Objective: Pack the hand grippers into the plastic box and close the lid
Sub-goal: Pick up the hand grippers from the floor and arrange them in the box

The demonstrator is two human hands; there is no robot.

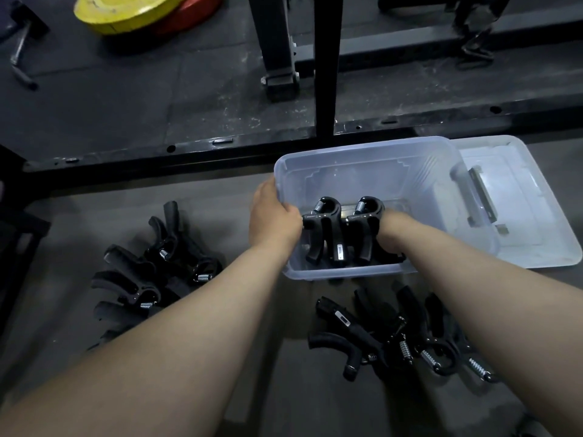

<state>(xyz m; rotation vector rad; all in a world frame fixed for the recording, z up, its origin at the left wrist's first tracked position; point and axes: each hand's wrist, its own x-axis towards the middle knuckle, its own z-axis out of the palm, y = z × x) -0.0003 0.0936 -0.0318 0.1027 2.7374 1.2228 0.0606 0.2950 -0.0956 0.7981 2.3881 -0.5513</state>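
Note:
A clear plastic box (372,162) stands open on the dark floor. Its lid (533,216) lies flat just to the right of it. Two black hand grippers with steel springs stand side by side inside the box. My left hand (274,216) reaches over the box's left wall and grips the left hand gripper (321,228). My right hand (392,230) is down in the box against the right hand gripper (366,225), its fingers hidden behind it. Several loose hand grippers lie in a pile at the left (151,272) and another pile (400,339) in front of the box.
A black steel frame beam (189,152) runs across the floor just behind the box, with an upright post (325,64) rising from it. A yellow weight plate (126,11) and a red plate (192,14) lie at the far left. A metal handle (19,55) lies near them.

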